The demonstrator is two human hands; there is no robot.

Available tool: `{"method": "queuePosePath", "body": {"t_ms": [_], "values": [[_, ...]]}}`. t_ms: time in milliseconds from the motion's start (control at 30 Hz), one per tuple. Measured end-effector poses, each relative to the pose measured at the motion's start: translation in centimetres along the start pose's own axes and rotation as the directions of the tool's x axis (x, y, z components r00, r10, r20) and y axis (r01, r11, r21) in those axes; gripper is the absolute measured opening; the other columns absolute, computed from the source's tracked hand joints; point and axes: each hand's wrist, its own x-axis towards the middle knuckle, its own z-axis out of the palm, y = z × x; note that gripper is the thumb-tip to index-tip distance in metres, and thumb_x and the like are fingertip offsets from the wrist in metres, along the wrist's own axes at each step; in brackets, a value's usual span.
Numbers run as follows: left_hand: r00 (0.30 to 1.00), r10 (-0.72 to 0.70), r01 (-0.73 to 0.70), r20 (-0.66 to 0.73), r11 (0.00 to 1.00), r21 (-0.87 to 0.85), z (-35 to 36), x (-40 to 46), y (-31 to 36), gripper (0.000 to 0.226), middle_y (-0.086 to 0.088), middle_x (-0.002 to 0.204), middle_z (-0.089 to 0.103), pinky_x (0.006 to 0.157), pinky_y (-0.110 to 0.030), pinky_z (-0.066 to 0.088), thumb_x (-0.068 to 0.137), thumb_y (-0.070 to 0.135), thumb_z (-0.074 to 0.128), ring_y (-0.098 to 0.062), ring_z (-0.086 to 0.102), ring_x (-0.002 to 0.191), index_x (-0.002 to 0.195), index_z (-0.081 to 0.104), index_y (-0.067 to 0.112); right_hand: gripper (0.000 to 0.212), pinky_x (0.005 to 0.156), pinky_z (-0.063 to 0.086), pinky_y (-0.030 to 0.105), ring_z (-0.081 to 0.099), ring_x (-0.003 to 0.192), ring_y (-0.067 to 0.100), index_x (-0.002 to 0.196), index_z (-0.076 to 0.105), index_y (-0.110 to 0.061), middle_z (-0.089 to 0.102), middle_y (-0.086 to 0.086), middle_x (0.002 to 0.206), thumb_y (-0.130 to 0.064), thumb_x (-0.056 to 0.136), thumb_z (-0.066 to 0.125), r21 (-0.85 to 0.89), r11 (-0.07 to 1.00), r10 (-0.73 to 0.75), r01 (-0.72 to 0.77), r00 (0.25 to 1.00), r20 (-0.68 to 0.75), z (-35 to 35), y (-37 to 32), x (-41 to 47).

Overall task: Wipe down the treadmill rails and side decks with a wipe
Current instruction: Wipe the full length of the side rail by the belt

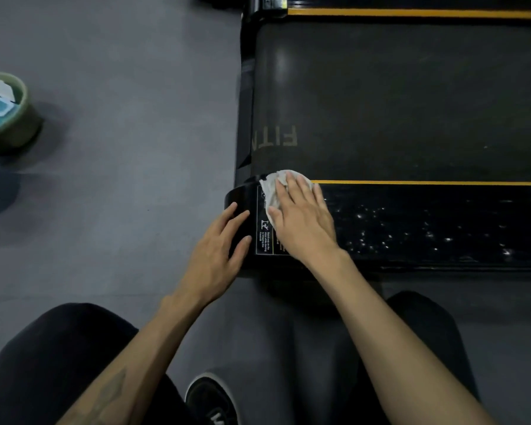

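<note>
While the white wipe [276,191] is pressed flat under the right hand [304,219], the rear end of the near side deck [426,225] is being cleaned, close to the warning label [265,231] at the deck's end cap. The right hand's fingers are laid out straight and slightly spread over the crumpled wipe, which is not gripped but held down by the palm and fingers; part of it shows beyond the fingertips, next to the yellow stripe [426,182] and the corner of the belt [396,102]. The left hand [218,253] is rested with spread, straight fingers on the rounded end cap, and nothing is held by it; it is judged to serve as a brace. The step in hand is taken to be the wiping of this deck's end. Pale specks are seen along the deck to the right, so a long stroke in that direction, with steady downward pressure, is likely called for next. The far side deck [411,3] appears not yet reached. A green bin [22,127] with discarded packets stands well apart on the floor [135,118].
</note>
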Motion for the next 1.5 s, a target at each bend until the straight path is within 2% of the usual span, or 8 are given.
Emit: {"method": "queuePosePath", "body": {"t_ms": [200, 433, 633, 833, 1000, 1100, 1333, 1500], "values": [[0.996, 0.048, -0.041, -0.071, 0.994, 0.105, 0.6, 1.7, 1.8, 0.044, -0.01, 0.16, 0.041, 0.119, -0.043, 0.037, 0.101, 0.017, 0.061, -0.027, 0.041, 0.146, 0.144, 0.056, 0.01, 0.061, 0.127, -0.009, 0.037, -0.004, 0.159, 0.02, 0.164, 0.015, -0.013, 0.004, 0.007, 0.173, -0.039, 0.111, 0.029, 0.053, 0.998, -0.016, 0.018, 0.999, -0.042, 0.1, 0.7, -2.6], [0.985, 0.087, -0.061, -0.152, 0.984, 0.169, 3.8, 5.0, 4.8, 0.049, -0.013, 0.155, 0.048, 0.118, -0.057, 0.035, 0.1, 0.031, 0.041, -0.033, 0.035, 0.15, 0.14, 0.06, 0.011, 0.061, 0.127, -0.009, 0.039, -0.008, 0.159, 0.018, 0.164, 0.014, -0.013, 0.0, 0.006, 0.173, -0.04, 0.111, 0.024, 0.05, 0.994, 0.098, -0.096, 0.995, -0.029, -0.9, 3.6, -2.8], [0.967, 0.103, -0.047, -0.232, 0.971, 0.235, 4.9, 5.2, 5.2, 0.045, -0.009, 0.155, 0.049, 0.12, -0.056, 0.032, 0.101, 0.029, 0.042, -0.028, 0.035, 0.151, 0.139, 0.061, 0.015, 0.056, 0.128, -0.003, 0.04, 0.01, 0.159, 0.028, 0.161, 0.025, -0.008, 0.017, 0.013, 0.17, -0.032, 0.11, 0.024, -0.018, 1.0, 0.006, -0.008, 0.992, -0.126, 0.1, 2.7, -3.1], [0.956, 0.117, -0.049, -0.267, 0.968, 0.248, 5.0, 5.3, 5.1, 0.045, -0.009, 0.154, 0.051, 0.12, -0.053, 0.033, 0.1, 0.029, 0.043, -0.027, 0.037, 0.15, 0.137, 0.064, 0.014, 0.059, 0.125, -0.01, 0.035, 0.0, 0.16, 0.022, 0.163, 0.02, -0.011, 0.009, 0.01, 0.172, -0.039, 0.111, 0.026, 0.001, 1.0, 0.007, -0.007, 0.995, -0.096, -0.5, 5.0, -2.4], [0.957, 0.121, -0.05, -0.262, 0.964, 0.262, 5.0, 5.2, 5.2, 0.047, -0.008, 0.155, 0.049, 0.122, -0.052, 0.03, 0.1, 0.028, 0.04, -0.026, 0.035, 0.151, 0.139, 0.062, 0.014, 0.058, 0.124, 0.024, 0.045, 0.037, 0.149, 0.037, 0.146, 0.051, 0.001, 0.043, 0.023, 0.157, -0.031, 0.098, 0.042, 0.033, 0.999, 0.038, -0.032, 0.975, -0.218, 0.5, 4.1, -4.4], [0.956, 0.115, -0.041, -0.27, 0.963, 0.265, 5.1, 5.0, 5.2, 0.048, -0.007, 0.157, 0.048, 0.123, -0.052, 0.029, 0.099, 0.027, 0.04, -0.025, 0.034, 0.152, 0.14, 0.061, 0.014, 0.055, 0.121, 0.035, 0.047, 0.047, 0.142, 0.039, 0.138, 0.057, -0.002, 0.052, 0.022, 0.149, -0.03, 0.095, 0.036, 0.087, 0.996, 0.008, 0.015, 0.967, -0.256, -0.2, 4.1, -4.0], [0.957, 0.115, -0.039, -0.268, 0.961, 0.273, 5.4, 5.1, 5.1, 0.049, -0.007, 0.158, 0.047, 0.122, -0.053, 0.029, 0.098, 0.027, 0.039, -0.025, 0.033, 0.152, 0.141, 0.06, 0.015, 0.065, 0.126, 0.026, 0.047, 0.029, 0.154, 0.033, 0.161, 0.03, -0.007, 0.034, 0.017, 0.164, -0.037, 0.103, 0.022, -0.007, 0.999, -0.054, 0.054, 0.985, -0.164, 1.1, 3.9, -2.8], [0.961, 0.108, -0.034, -0.254, 0.959, 0.28, 5.1, 5.0, 5.2, 0.05, -0.007, 0.158, 0.046, 0.124, -0.051, 0.027, 0.098, 0.028, 0.039, -0.024, 0.032, 0.152, 0.142, 0.059, 0.015, 0.061, 0.126, 0.021, 0.039, 0.035, 0.151, 0.029, 0.155, 0.034, -0.001, 0.039, 0.018, 0.161, -0.033, 0.103, 0.031, -0.042, 0.998, -0.065, 0.057, 0.969, -0.24, 0.9, 4.5, -3.1]]}}
